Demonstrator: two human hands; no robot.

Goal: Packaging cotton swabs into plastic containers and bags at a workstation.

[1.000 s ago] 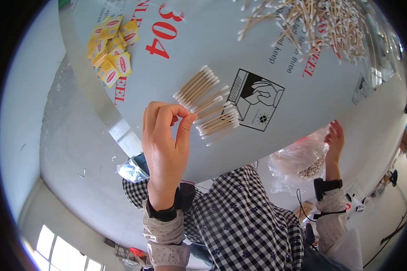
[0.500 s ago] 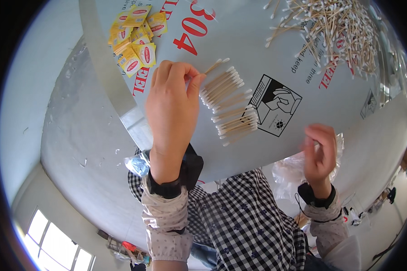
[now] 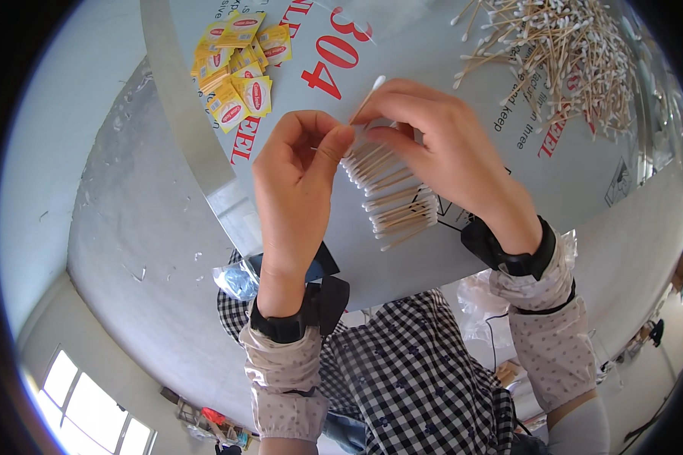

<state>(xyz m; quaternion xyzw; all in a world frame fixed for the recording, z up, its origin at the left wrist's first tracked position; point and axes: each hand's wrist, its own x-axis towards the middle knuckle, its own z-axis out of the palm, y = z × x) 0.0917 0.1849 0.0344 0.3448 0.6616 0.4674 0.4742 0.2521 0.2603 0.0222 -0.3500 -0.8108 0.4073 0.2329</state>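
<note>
Above the table's near half, my left hand [image 3: 296, 178] is closed in a pinch at the lower end of a cotton swab [image 3: 370, 95]. The swab slants up and right, its white tip showing past the fingers. Reaching in from the right, my right hand [image 3: 451, 140] has its thumb and index finger closed at the same stick, touching the left fingertips. Whether more than one swab is held is hidden by the fingers. Just below the hands lies a slanting row of cotton swabs [image 3: 402, 211], side by side on the grey printed sheet; the right hand covers part of it.
Yellow-and-white packets [image 3: 241, 74] are stacked loosely at the far left. A large heap of loose cotton swabs [image 3: 577, 64] spreads over the far right. A metal strip [image 3: 176, 129] edges the sheet on the left. Clear plastic bags hang below the table edge.
My right hand has moved up and left from the table's near right edge to meet the left hand at the swab. The held swab now points more steeply upward. The left hand stays nearly in place.
</note>
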